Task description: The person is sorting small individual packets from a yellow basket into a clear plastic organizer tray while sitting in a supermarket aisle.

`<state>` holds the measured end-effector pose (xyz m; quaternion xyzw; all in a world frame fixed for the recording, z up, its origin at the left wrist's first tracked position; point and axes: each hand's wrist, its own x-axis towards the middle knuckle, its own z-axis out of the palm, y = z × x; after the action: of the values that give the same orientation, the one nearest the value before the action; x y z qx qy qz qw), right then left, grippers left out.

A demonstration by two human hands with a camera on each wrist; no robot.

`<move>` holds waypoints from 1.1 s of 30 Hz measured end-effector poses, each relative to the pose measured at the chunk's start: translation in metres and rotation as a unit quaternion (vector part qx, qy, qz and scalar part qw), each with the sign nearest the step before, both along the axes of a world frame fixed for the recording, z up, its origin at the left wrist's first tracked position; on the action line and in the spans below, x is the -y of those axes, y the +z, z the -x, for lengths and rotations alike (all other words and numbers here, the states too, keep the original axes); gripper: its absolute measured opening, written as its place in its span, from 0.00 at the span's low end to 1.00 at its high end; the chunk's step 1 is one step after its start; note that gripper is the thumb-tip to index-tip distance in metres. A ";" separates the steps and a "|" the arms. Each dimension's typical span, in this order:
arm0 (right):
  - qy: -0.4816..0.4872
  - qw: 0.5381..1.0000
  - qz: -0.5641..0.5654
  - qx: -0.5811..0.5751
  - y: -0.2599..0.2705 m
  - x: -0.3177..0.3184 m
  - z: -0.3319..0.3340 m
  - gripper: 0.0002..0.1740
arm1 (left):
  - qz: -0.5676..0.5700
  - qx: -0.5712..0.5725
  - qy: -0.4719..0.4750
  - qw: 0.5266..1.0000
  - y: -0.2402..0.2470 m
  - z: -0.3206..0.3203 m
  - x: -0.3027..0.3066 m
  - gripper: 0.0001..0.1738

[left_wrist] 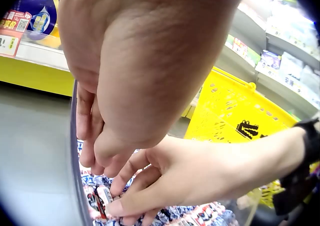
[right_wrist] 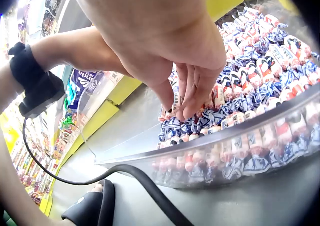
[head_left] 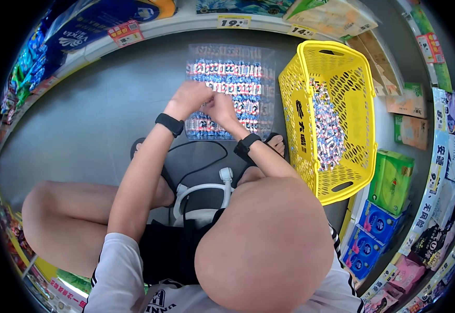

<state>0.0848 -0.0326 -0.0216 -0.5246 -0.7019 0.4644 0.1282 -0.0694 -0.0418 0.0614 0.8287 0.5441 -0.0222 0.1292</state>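
Yellow basket [head_left: 325, 48]: one, on the floor just right of the box, holding loose sweets [head_left: 327, 125].
Clear box [head_left: 230, 51]: one, on the floor before the squatting person — boxed sweets [head_left: 238, 83] in rows, too many to count.
Left hand [head_left: 188, 98]: over the box, fingers curled; any hold cannot be told.
Right hand [head_left: 221, 107]: fingertips together, pinching one sweet [right_wrist: 175, 101].
Doing it well: probably lay each sweet flat, in line with its row — no gaps.

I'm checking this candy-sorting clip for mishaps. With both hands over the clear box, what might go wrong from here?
1. The right hand and left hand crowd together over the candies; a fingertip may knock the lined-up rows askew.
2. The black cable trails beside the clear box and might snag on it.
3. The yellow basket stands close by; a careless reach may bump it.
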 end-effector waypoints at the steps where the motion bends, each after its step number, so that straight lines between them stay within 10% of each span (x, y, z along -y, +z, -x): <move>1: -0.005 1.000 -0.008 -0.002 0.002 0.003 0.001 0.13 | 0.001 0.001 -0.001 1.000 -0.004 0.000 0.000 0.05; 9: -0.006 1.000 -0.029 0.005 -0.001 0.008 0.001 0.16 | -0.029 -0.150 -0.026 0.988 -0.025 -0.004 0.007 0.05; 33: -0.020 0.999 -0.024 0.008 -0.026 0.013 0.008 0.07 | -0.085 -0.126 -0.030 0.988 -0.022 -0.002 0.019 0.07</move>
<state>0.0764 -0.0455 -0.0478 -0.5393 -0.7031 0.4404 0.1445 -0.0676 -0.0603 0.0395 0.8435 0.5305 -0.0834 -0.0121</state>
